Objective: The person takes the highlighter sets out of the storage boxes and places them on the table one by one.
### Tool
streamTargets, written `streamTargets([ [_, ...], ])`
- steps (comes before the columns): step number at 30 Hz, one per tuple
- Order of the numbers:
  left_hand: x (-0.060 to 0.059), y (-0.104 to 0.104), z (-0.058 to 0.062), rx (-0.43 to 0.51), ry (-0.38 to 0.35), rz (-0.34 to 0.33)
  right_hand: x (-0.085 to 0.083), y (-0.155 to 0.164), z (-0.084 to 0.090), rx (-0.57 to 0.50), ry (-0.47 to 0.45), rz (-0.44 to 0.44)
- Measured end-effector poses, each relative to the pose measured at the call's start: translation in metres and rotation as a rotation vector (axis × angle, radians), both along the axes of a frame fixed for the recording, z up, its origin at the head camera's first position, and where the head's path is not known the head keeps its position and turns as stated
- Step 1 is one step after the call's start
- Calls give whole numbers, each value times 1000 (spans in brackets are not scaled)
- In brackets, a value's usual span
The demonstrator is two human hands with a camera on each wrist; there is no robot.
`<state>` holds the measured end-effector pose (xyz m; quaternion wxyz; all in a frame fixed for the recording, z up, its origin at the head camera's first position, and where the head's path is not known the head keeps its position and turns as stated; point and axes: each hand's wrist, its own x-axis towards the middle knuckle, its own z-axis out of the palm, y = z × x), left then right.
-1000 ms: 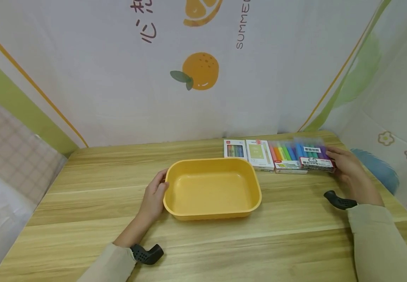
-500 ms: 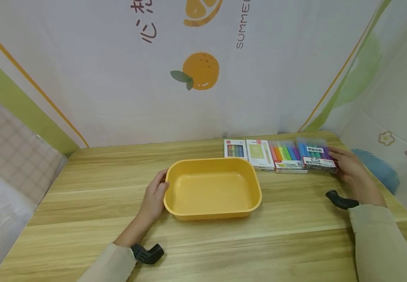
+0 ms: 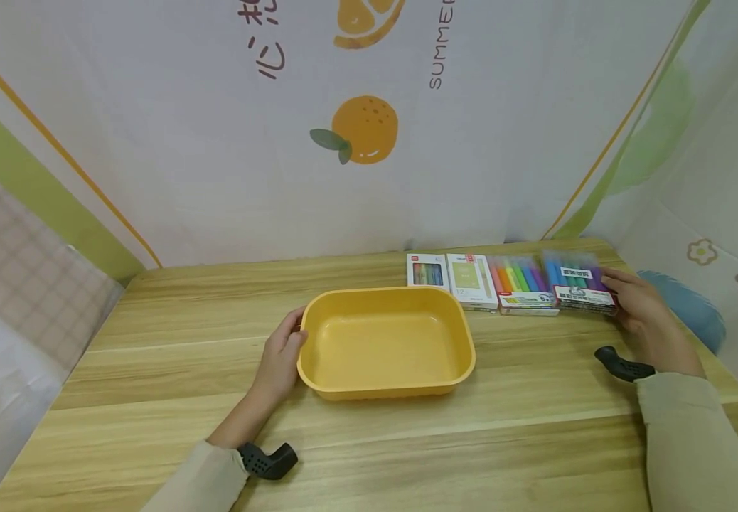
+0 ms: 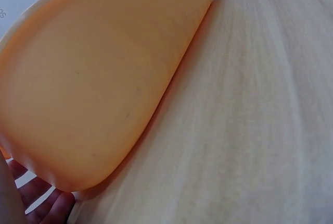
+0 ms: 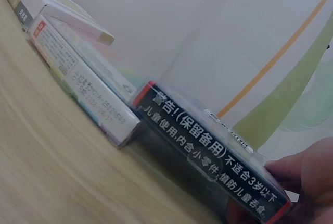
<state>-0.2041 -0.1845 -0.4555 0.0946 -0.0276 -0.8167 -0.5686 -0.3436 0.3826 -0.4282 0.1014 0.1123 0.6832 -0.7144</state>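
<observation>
My left hand (image 3: 281,353) holds the left end of a yellow plastic basin (image 3: 384,391), thumb at the rim. In the left wrist view its fingertips (image 4: 61,206) show at the outer wall of the basin (image 4: 88,88). At the far right, my right hand (image 3: 640,306) grips the right side of a clear pack of coloured markers (image 3: 576,276). The right wrist view shows the thumb (image 5: 289,168) on top of this marker pack (image 5: 208,148) and a finger below. Whether the pack is flat on the table or slightly raised, I cannot tell.
Left of the held pack lie a rainbow marker pack (image 3: 519,284), a white and green box (image 3: 471,281) and a white box with a coloured window (image 3: 426,270). They stand along the back of the wooden table (image 3: 369,455), before a printed cloth (image 3: 215,178).
My right hand has moved a little to the right with the marker pack, which no longer overlaps the rainbow pack beside it. My left hand and the basin have stayed put.
</observation>
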Motion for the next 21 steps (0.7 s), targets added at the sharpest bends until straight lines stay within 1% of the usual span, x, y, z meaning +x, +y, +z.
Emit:
streamTargets([
  [5,0,0,0,-1,1,1,0,1,0,-1,-6,-13],
  [12,0,0,0,6,-2,-4,0,1,-1,-25,37,-4],
  [20,1,1,0,0,-4,-3,0,2,-2,-28,26,-53],
  [21,1,1,0,0,-4,-2,0,3,-2,-2,27,-52],
])
